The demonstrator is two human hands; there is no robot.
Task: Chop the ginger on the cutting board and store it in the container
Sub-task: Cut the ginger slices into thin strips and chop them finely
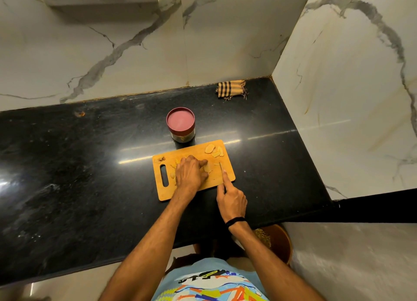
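Orange wooden cutting board is lying beneath the left grip, maroon-lidded round container standing beyond it. That grip is pinning pale ginger; right grip is clasping a thin knife alongside. Chopping is proceeding; the next cut needs the blade clearing the left grip.

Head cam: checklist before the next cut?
1. Left hand holds the ginger piece down: ok.
2. Right hand grips the knife: ok.
3. Blade apart from the holding hand: ok, a gap shows.
4. Cutting board flat on the counter: ok.
5. Container open for storing: not ok, lid on.
6. Blade edge touching the board: cannot tell.
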